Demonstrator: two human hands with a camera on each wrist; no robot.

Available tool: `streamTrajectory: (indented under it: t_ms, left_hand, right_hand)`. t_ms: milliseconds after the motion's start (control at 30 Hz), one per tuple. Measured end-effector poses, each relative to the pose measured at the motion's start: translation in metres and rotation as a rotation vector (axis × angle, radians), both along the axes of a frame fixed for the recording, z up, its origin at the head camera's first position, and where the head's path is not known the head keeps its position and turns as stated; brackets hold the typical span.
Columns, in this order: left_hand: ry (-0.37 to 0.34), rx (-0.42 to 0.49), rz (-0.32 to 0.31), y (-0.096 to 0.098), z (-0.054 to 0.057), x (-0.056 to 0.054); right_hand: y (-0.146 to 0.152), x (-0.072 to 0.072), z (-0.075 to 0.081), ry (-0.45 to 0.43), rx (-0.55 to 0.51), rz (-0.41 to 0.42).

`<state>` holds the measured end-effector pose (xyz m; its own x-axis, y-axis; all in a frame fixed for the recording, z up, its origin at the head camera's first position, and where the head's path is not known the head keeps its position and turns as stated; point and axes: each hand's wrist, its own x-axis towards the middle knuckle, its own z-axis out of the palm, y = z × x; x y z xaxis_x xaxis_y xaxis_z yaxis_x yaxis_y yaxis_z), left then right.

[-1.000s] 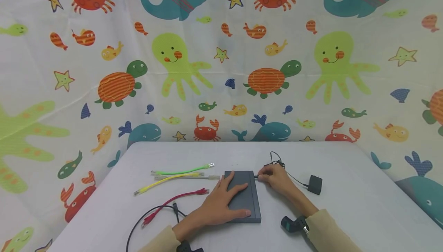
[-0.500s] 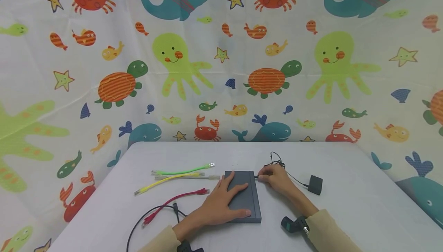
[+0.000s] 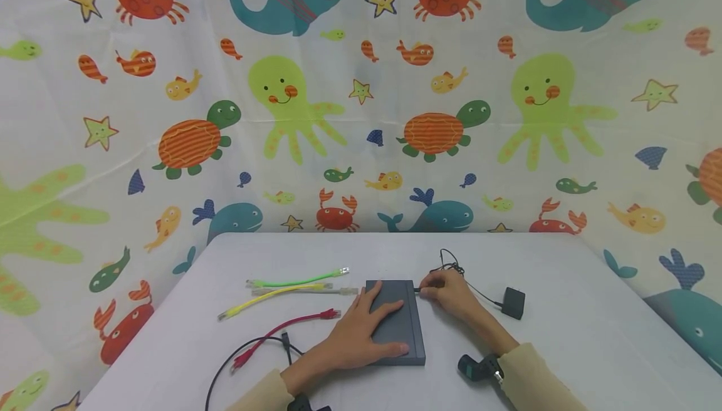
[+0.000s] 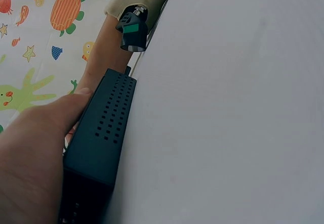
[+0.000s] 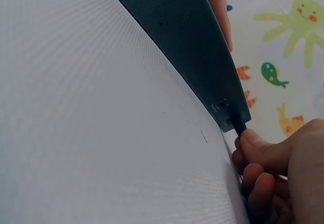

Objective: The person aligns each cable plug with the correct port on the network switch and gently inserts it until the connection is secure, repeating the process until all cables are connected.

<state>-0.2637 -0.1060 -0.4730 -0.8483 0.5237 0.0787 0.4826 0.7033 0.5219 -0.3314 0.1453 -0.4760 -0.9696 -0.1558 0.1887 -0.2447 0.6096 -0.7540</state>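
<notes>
A flat dark grey network switch [image 3: 395,323] lies on the white table, its vent holes showing in the left wrist view. Across its top rests my left hand [image 3: 361,332], fingers spread, the thumb near the front edge. My right hand [image 3: 449,295] is at the switch's far right side. Between thumb and forefinger it pinches a small black power plug [image 5: 240,128], whose tip meets a socket at the end of that side in the right wrist view. How deep the tip sits is hidden. The plug's thin black cord runs to a square black power adapter [image 3: 513,302] on the right.
Left of the switch lie a green network cable [image 3: 299,279], a yellow one [image 3: 271,298], a grey one [image 3: 338,290] and a red one [image 3: 282,325]. A black cable [image 3: 225,361] loops nearer the front left. A patterned curtain [image 3: 361,98] hangs behind the table.
</notes>
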Motion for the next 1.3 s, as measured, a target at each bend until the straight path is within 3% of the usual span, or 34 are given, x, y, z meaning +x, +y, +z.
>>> streamTrajectory:
  t_ms: [633,933,1300]
  left_hand:
    - [0.007,0.0,0.001,0.0003,0.0015,0.0004]
    - [0.01,-0.006,0.003,0.0008,0.0003,0.0]
    - [0.009,-0.011,0.0,0.0007,-0.0008,-0.0001]
  right_hand:
    - [-0.0011,0.0015,0.0028,0.027,0.023,0.0]
    - [0.0002,0.0013,0.002,-0.019,-0.03,0.008]
    - [0.0,0.0052,0.0043,-0.023,-0.009,0.027]
